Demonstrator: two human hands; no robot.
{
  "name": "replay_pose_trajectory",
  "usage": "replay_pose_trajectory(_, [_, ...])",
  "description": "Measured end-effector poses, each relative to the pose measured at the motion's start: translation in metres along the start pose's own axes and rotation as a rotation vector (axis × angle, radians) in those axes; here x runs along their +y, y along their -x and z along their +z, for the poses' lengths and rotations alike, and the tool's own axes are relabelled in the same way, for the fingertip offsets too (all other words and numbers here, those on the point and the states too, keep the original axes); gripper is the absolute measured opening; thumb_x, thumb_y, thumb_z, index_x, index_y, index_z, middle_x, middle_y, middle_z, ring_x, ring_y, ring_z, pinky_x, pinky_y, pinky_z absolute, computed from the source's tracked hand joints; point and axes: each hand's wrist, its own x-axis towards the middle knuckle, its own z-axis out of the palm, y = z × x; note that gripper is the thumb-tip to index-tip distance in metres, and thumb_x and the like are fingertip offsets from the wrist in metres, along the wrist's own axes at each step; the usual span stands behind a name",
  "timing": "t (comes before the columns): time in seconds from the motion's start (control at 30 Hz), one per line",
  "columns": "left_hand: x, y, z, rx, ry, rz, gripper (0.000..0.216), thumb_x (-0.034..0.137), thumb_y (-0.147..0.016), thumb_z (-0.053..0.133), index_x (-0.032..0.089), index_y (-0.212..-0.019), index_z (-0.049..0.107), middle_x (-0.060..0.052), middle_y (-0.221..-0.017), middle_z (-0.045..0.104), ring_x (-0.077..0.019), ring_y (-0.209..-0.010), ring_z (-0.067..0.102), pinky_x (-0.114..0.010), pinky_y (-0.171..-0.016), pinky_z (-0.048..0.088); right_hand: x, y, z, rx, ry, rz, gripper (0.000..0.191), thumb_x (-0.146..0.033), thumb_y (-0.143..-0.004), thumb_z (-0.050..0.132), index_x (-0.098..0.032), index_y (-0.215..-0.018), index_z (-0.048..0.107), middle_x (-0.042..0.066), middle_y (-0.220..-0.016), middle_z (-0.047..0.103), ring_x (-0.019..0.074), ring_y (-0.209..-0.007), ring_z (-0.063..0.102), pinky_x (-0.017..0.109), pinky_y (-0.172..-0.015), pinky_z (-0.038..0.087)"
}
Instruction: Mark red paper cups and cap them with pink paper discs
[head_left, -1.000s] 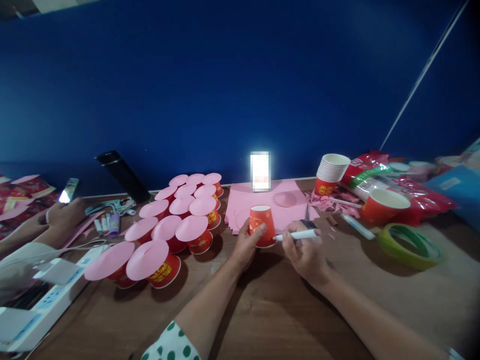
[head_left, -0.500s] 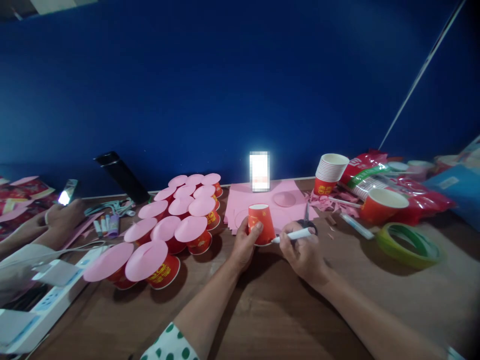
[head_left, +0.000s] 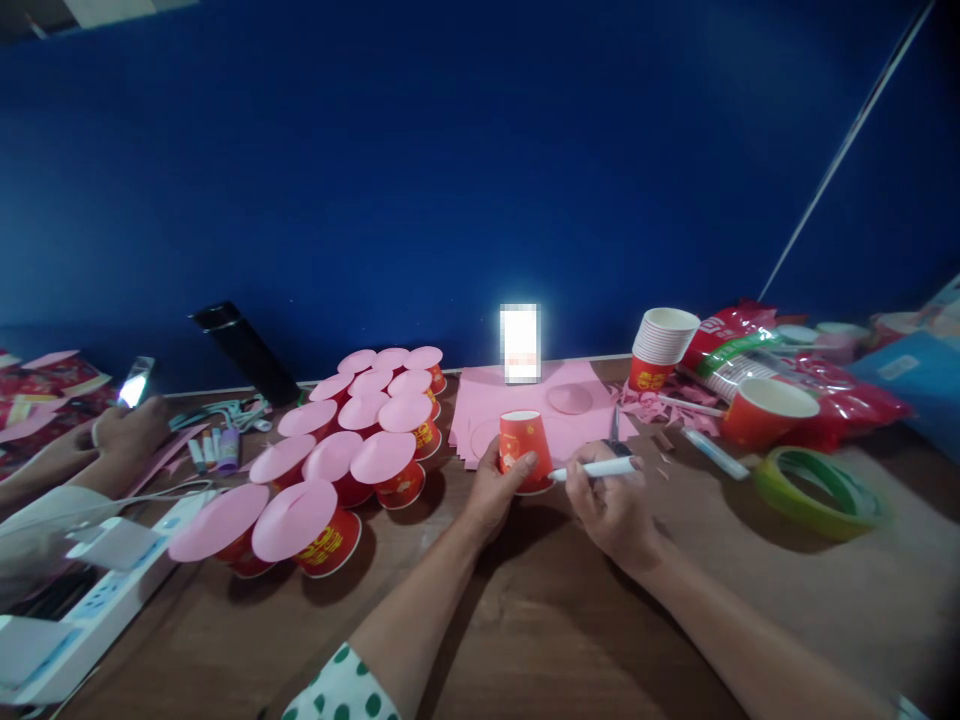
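My left hand point(head_left: 491, 492) grips a red paper cup point(head_left: 527, 445), which is upside down with its narrow end up. In my right hand point(head_left: 611, 508) is a white marker point(head_left: 604, 468), held like a pen with its tip beside the cup's lower right edge; whether it touches cannot be made out. Behind the cup lie pink paper sheets point(head_left: 517, 388) with a pink paper cone point(head_left: 570, 399) on them. Black-handled scissors point(head_left: 616, 428) lie partly hidden behind my right hand. To the left stand several upturned red cups with pink cone tops point(head_left: 381, 457).
A lit phone screen point(head_left: 520, 345) stands by the blue wall. Stacked cups point(head_left: 651, 360), another red cup point(head_left: 765, 418), green tape point(head_left: 780, 500) and a red plastic package point(head_left: 731, 335) are at right. A power strip point(head_left: 105, 600), black bottle point(head_left: 247, 350) and another person's hands point(head_left: 135, 435) are at left.
The marker and my right hand have shifted slightly to the right. My left hand still grips the cup, and the rest of the table looks the same.
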Motion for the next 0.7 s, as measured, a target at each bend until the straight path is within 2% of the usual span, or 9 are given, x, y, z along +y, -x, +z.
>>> replay_pose_trajectory(0.23, [0.0041, 0.0013, 0.0023, -0.012, 0.055, 0.006, 0.038, 0.036, -0.067, 0.074, 0.016, -0.094, 0.057, -0.001, -0.08, 0.061, -0.013, -0.071, 0.058, -0.031, -0.075, 0.047, 0.0006, 0.0012, 0.0004, -0.039, -0.005, 0.009, 0.019, -0.02, -0.089, 0.042, -0.021, -0.07, 0.047, -0.002, -0.058, 0.055, 0.013, -0.052, 0.049, 0.027, -0.061, 0.037])
replay_pose_trajectory(0.37, [0.005, 0.0017, 0.0021, -0.021, 0.084, 0.024, 0.036, 0.033, -0.07, 0.072, 0.018, -0.097, 0.055, 0.0, -0.081, 0.059, -0.0124, -0.071, 0.057, -0.029, -0.071, 0.046, 0.004, 0.0037, 0.0021, -0.073, 0.011, 0.012, 0.019, -0.021, -0.089, 0.042, -0.02, -0.071, 0.048, -0.002, -0.057, 0.054, 0.014, -0.056, 0.051, 0.027, -0.064, 0.037])
replay_pose_trajectory(0.7, [0.0034, -0.0011, 0.0013, -0.024, 0.087, 0.053, 0.036, 0.032, -0.069, 0.073, 0.019, -0.098, 0.055, 0.001, -0.082, 0.059, -0.0118, -0.072, 0.056, -0.027, -0.073, 0.046, 0.0031, 0.0023, 0.0021, -0.03, 0.0, 0.013, 0.019, -0.02, -0.089, 0.043, -0.021, -0.07, 0.048, -0.001, -0.06, 0.056, 0.0134, -0.055, 0.051, 0.027, -0.063, 0.038])
